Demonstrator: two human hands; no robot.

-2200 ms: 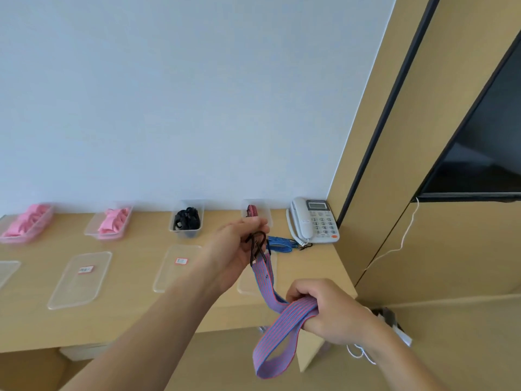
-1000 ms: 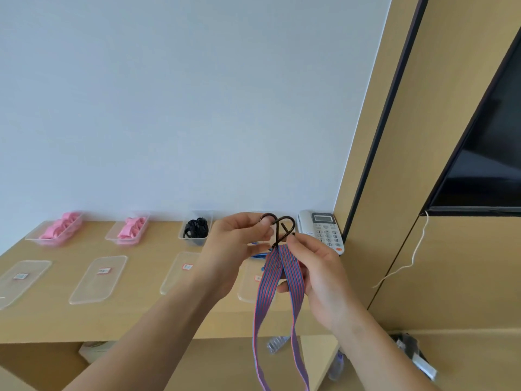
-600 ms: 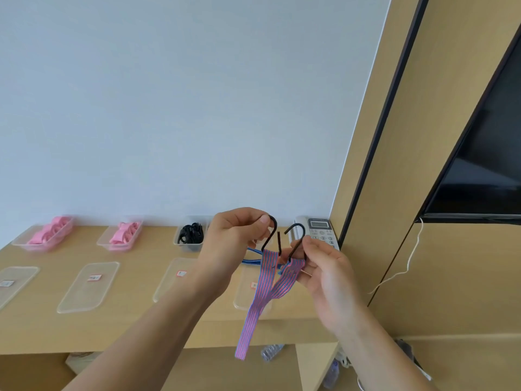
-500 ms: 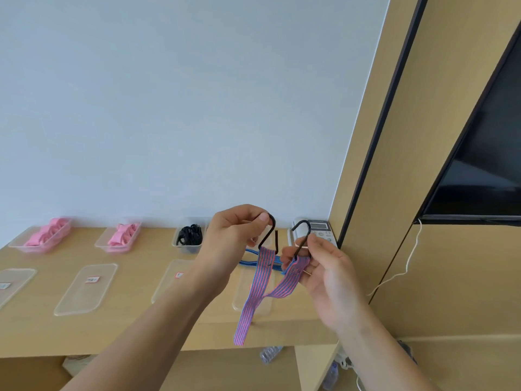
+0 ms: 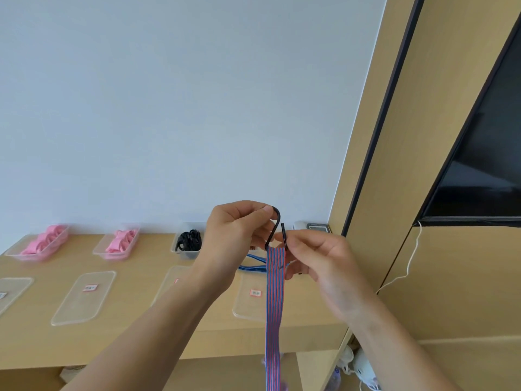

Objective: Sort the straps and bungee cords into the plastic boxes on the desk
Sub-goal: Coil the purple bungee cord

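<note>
The flat red-and-blue striped bungee cord [image 5: 273,306] hangs over the bench's [image 5: 127,342] right end, its black hooks [image 5: 276,220] pinched in the grip of left hand [image 5: 236,230] and right hand [image 5: 318,261]. Its lower end runs out of view.

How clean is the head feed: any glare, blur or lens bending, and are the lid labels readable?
Head view: light is soft and even, no hard shadows or glare on the desk; the lid labels are too small to read; the striped bungee cord is sharp at the left hand and right hand, softer near the bottom edge; the wood panel leans, likely wide-angle distortion.
</note>
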